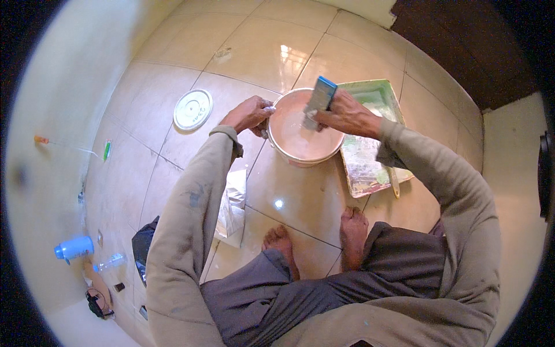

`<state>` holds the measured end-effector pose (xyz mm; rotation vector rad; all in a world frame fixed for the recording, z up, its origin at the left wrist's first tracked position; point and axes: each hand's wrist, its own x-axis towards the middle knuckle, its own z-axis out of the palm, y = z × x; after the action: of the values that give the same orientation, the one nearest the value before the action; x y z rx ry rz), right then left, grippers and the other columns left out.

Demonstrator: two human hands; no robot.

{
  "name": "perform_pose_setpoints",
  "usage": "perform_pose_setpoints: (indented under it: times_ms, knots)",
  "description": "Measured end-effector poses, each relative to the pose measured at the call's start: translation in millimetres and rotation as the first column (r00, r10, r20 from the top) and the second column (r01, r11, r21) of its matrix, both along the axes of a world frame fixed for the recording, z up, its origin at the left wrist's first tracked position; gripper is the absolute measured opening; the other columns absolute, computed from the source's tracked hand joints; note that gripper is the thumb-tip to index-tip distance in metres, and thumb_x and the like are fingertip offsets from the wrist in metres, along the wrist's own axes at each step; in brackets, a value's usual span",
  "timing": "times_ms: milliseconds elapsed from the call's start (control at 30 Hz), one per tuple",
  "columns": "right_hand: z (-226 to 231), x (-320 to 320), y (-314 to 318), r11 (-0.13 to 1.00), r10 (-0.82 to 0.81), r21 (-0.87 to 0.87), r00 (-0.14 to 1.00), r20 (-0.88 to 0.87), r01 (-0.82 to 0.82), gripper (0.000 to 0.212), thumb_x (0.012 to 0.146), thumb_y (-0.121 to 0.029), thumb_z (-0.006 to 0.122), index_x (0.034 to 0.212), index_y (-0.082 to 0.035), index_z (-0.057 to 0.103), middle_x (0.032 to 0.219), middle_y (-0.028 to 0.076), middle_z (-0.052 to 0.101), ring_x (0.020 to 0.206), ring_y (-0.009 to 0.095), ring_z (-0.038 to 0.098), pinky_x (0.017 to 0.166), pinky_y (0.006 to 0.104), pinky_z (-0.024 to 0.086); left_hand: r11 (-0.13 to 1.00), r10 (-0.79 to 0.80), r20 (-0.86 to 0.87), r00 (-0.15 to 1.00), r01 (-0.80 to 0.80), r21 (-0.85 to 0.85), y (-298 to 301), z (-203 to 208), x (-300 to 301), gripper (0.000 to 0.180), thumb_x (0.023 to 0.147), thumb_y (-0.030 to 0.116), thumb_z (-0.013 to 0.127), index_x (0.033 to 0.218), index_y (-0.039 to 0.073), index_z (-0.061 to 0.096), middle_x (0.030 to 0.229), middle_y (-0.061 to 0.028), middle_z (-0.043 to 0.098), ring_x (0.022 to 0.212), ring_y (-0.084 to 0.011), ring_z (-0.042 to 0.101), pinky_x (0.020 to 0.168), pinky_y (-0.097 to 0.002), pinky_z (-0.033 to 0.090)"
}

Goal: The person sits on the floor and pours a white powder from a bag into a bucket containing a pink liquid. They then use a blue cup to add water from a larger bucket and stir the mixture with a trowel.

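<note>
A round bucket (273,124) holds a pale pinkish, paint-like mix and stands on the floor in front of me. My left hand (252,114) is closed on its left rim, with white smears on the fingers. Over the bucket's right side, my right hand (354,114) grips a wide putty knife (321,97) with a blue edge on top. The knife is tilted, its lower part above or in the mix; I cannot tell which. Close by on the right lies a paint-stained tray (373,188), partly hidden by my right forearm.
A white lid (193,110) lies left of the bucket. Nearer me are a brush (394,184) at the tray, a white packet (233,202) and a black bag (143,246). A blue jug (75,248) and clear bottle (110,262) are along the left wall. My bare feet flank the middle.
</note>
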<state>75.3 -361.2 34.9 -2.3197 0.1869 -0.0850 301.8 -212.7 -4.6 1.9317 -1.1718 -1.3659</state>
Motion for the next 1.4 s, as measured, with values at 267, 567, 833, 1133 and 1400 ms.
perform_pose_setpoints:
  times_ms: [267, 567, 833, 1133, 1400]
  knots:
    - [8.3, -5.2, 2.0, 0.985, -0.019, -0.169, 1.0, 0.0, 0.019, 0.023, 0.08, -0.023, 0.058, 0.081, 0.0, 0.056, 0.066, 0.015, 0.055, 0.063, 0.03, 0.054, 0.064, 0.0378, 0.045, 1.0, -0.022, -0.011, 1.0, 0.022, -0.009, 3.2, 7.2, -4.1, 0.037, 0.094, 0.03, 0.048, 0.113, 0.001, 0.061, 0.076, -0.0074, 0.065, 0.06, -0.0151, 0.063, 0.054, -0.029, 0.055]
    - [19.1, -2.9, 12.7, 0.996, -0.063, -0.071, 0.998, -0.024, 0.061, 0.026, 0.082, -0.027, 0.057, 0.08, -0.001, 0.055, 0.08, 0.019, 0.054, 0.08, 0.036, 0.052, 0.076, 0.0435, 0.043, 0.999, 0.032, -0.017, 0.999, -0.032, -0.007, 5.0, 8.4, -7.5, 0.035, 0.096, 0.025, 0.044, 0.116, 0.001, 0.06, 0.075, -0.0085, 0.065, 0.057, -0.0153, 0.063, 0.054, -0.0288, 0.055]
    - [15.3, 0.9, 0.9, 0.996, -0.06, -0.075, 0.997, -0.05, 0.056, 0.032, 0.082, -0.028, 0.057, 0.074, 0.003, 0.054, 0.062, 0.017, 0.057, 0.055, 0.033, 0.055, 0.055, 0.042, 0.045, 1.0, 0.02, 0.005, 1.0, -0.02, -0.015, 7.7, 3.3, -1.3, 0.036, 0.094, 0.026, 0.046, 0.118, 0.003, 0.059, 0.075, -0.0076, 0.065, 0.058, -0.0146, 0.063, 0.056, -0.0283, 0.055]
    - [31.6, 0.5, -6.8, 0.995, -0.102, -0.041, 0.937, -0.333, 0.094, 0.024, 0.082, -0.026, 0.058, 0.089, -0.002, 0.056, 0.09, 0.016, 0.055, 0.091, 0.033, 0.05, 0.084, 0.0439, 0.039, 0.999, 0.024, 0.046, 0.999, -0.023, -0.035, 4.9, -1.9, -5.7, 0.034, 0.095, 0.023, 0.045, 0.118, 0.002, 0.06, 0.075, -0.0071, 0.065, 0.057, -0.0146, 0.062, 0.055, -0.0292, 0.055]
    - [12.9, 12.4, -5.1, 0.985, -0.166, -0.05, 0.984, -0.058, 0.164, 0.028, 0.082, -0.026, 0.057, 0.074, 0.0, 0.057, 0.065, 0.017, 0.055, 0.063, 0.032, 0.056, 0.068, 0.0421, 0.047, 0.999, 0.034, 0.014, 0.999, -0.033, -0.032, 6.3, -4.9, -2.2, 0.034, 0.094, 0.025, 0.047, 0.115, 0.001, 0.06, 0.076, -0.0086, 0.065, 0.058, -0.0156, 0.063, 0.054, -0.0283, 0.055]
